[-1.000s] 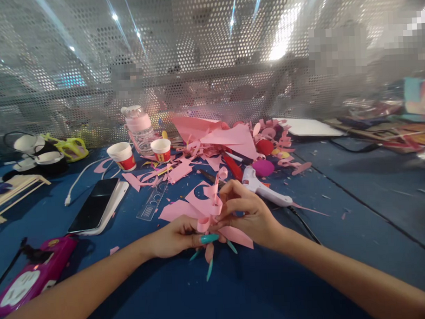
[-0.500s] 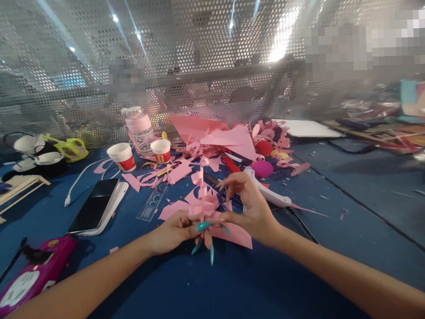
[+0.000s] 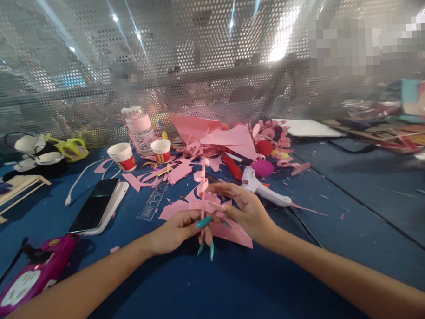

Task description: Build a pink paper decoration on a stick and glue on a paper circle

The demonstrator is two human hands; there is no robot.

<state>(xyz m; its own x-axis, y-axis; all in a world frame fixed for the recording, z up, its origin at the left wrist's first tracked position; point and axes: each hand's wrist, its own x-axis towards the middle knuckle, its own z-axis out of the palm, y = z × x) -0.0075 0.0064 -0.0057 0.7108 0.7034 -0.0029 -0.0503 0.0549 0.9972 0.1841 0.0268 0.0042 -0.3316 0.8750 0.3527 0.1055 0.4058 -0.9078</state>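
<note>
Left hand [image 3: 183,229] closed on a curly pink paper strip [image 3: 201,178], right hand [image 3: 248,209] loosely spread

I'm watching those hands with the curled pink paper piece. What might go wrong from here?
The left hand holds the curled pink paper piece low down; its long nails could crease or tear the thin paper.
The right hand is close to the white glue gun, so a sideways move might knock it; whether it is hot cannot be seen.
Pink scraps lie behind the piece, so its curls might snag on them.
</note>
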